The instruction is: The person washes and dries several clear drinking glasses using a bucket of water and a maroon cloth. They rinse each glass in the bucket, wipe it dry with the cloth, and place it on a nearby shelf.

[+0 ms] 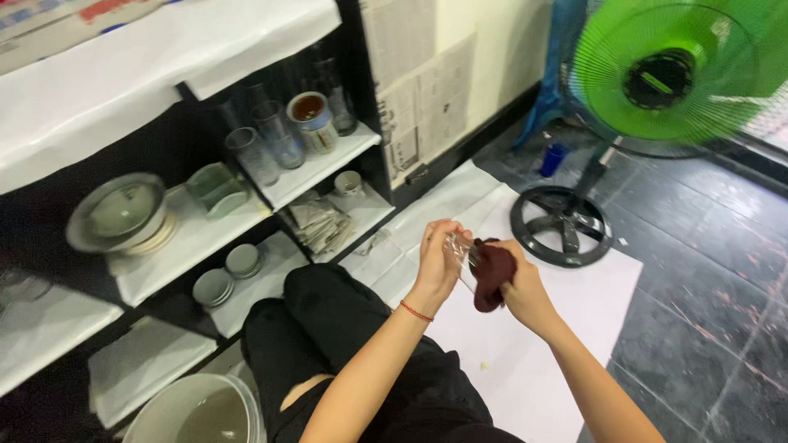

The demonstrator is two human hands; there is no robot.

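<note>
1. Left hand: fingers curled shut around a small clear drinking glass, held above the white paper sheet on the floor; a thin red string bracelet sits on the wrist.
2. Right hand: closed on a dark maroon cloth, which is pressed against the glass.
3. Glass and cloth: near centre of the scene, between the two hands, touching each other.
4. Black shelf unit lined with white paper, left: clear tall glasses, a jar with brown contents, a round metal lidded bowl, small round grey dishes.
5. Grey plastic bucket, near left, beside the person's knee in black trousers.
6. Green standing fan, far right, on a round black base; small blue cup beside it.
</note>
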